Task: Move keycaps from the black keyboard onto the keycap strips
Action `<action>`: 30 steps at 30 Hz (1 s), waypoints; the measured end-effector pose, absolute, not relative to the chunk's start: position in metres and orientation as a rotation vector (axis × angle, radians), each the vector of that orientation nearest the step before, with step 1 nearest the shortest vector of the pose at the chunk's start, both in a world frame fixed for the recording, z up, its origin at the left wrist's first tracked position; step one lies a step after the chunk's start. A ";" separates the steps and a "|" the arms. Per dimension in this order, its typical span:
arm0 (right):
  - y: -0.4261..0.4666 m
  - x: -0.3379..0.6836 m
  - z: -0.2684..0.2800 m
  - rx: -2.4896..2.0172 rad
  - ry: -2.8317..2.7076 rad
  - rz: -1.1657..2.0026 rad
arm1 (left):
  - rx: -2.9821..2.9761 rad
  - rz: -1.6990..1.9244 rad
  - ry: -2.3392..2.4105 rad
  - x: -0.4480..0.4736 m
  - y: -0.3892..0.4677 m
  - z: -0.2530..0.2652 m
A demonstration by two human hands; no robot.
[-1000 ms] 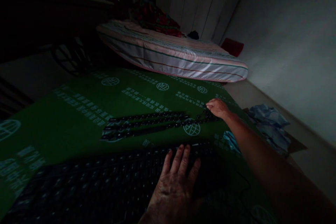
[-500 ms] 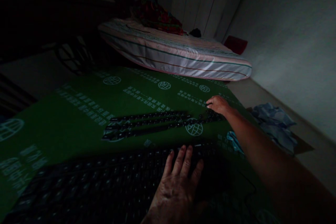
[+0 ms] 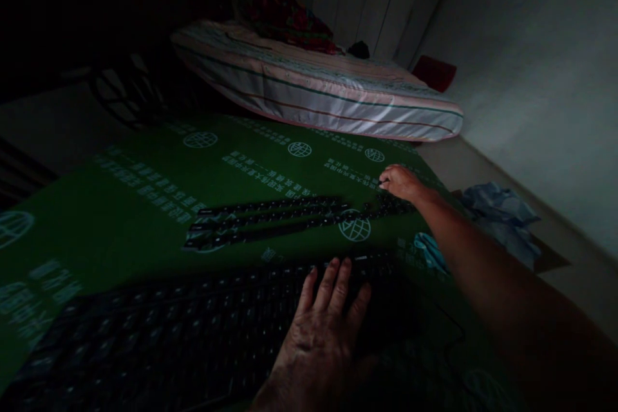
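Observation:
A black keyboard (image 3: 159, 328) lies across the near part of a green board (image 3: 145, 174) printed with white characters and globe marks. My left hand (image 3: 318, 328) rests on the keyboard's right portion with its fingers spread. Beyond it, several rows of loose black keycaps (image 3: 261, 215) are laid out on the board. Over the right end of these rows, my right hand (image 3: 398, 181) pinches a small black keycap (image 3: 381, 185) between thumb and fingertips. The keyboard's far right section is too dark to make out.
A crumpled blue cloth (image 3: 431, 251) sits under my right forearm, near a thin black cable (image 3: 456, 328). Behind the board is a striped mattress (image 3: 338, 100) with a red patterned cloth (image 3: 290, 19). Bluish crumpled fabric (image 3: 499, 209) lies on the floor at right.
The view has tipped slightly, so most things sit a little higher in the picture. Both hands keep nearly the same places, the right one still pinching the keycap.

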State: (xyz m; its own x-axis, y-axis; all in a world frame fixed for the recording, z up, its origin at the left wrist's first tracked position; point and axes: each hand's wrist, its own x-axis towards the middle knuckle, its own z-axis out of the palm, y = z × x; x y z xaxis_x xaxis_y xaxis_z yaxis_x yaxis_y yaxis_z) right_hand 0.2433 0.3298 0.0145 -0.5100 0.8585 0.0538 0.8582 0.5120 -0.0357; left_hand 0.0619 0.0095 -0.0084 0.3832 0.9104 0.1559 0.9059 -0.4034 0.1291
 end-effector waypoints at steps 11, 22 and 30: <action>0.193 0.245 0.056 -0.670 -2.782 0.196 | 2.619 0.458 1.733 0.063 0.009 -0.010; 0.107 0.261 0.022 -0.723 -2.727 0.120 | 2.609 0.444 1.745 0.066 0.010 -0.005; 0.107 0.259 0.016 -0.703 -2.710 0.063 | 2.602 0.454 1.730 0.066 0.008 -0.003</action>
